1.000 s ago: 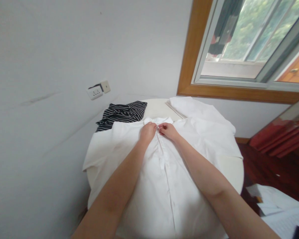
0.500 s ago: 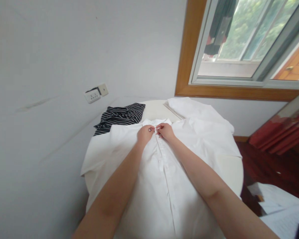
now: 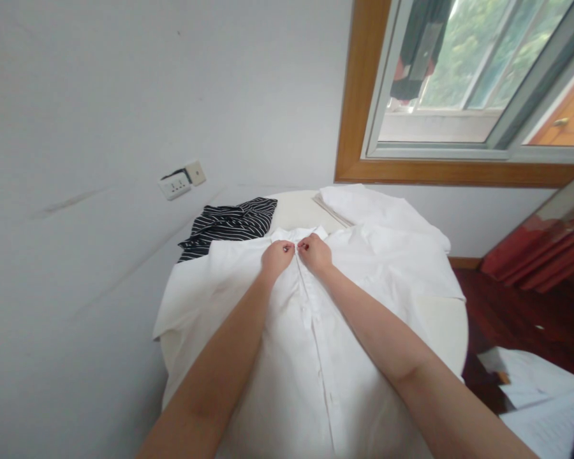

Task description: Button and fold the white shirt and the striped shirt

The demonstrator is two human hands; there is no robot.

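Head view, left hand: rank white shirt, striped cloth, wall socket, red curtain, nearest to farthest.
1. White shirt: pinched by the left hand.
2. Striped cloth: beyond the hand, to its left.
3. Wall socket: farther left, past the striped cloth.
4. Red curtain: far right.

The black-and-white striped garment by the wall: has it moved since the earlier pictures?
No. Against the wall socket, the striped garment has gone neither way; both shift slightly together in the picture, so the camera seems to have moved.
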